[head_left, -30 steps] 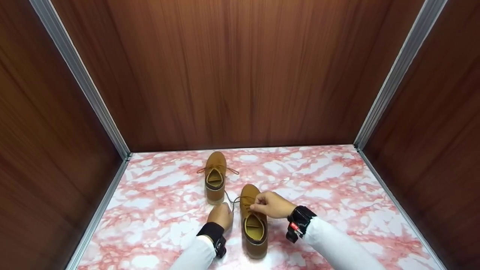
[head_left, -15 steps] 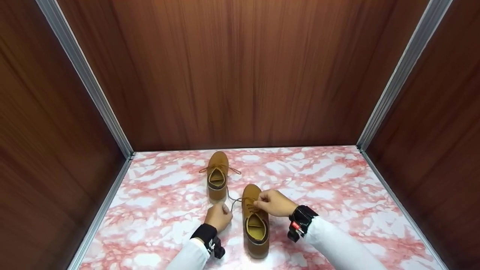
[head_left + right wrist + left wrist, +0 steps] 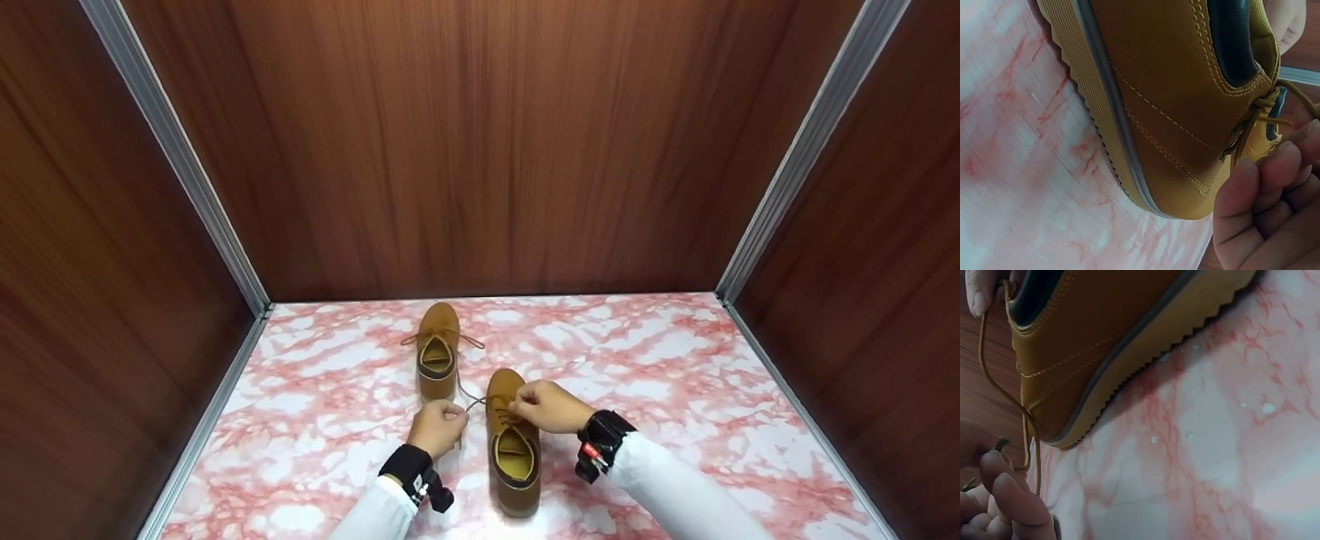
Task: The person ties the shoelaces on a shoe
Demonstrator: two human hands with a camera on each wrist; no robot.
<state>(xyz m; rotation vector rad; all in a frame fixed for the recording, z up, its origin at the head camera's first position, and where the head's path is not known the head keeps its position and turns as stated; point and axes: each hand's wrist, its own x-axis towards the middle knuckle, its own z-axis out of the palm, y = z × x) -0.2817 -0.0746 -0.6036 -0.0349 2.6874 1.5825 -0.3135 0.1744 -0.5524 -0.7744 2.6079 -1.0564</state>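
Observation:
A tan lace-up shoe (image 3: 517, 491) stands upright on the pink marbled surface between the two hands, toe pointing away. At its left, my left hand (image 3: 437, 429) pinches a brown shoelace (image 3: 985, 363); the lace's tip (image 3: 1001, 443) pokes out between thumb and finger in the left wrist view. Over the lacing, my right hand (image 3: 553, 407) has its thumb and fingers together on the shoe's lace (image 3: 1297, 93). A knot (image 3: 1265, 102) sits at the top of the lacing in the right wrist view. The right fingertips partly hide the lace there.
A matching tan shoe (image 3: 436, 386), its lace tied in a bow, stands farther back and left. Another stretch of lace (image 3: 466, 391) trails between the shoes. Dark wood-grain panels (image 3: 480, 150) with grey metal corner posts (image 3: 187, 165) wall in the surface (image 3: 645, 360).
My left hand has turned and shifted slightly away from the shoe, drawing the lace straighter. The right hand stays over the lacing. The head view has shifted slightly.

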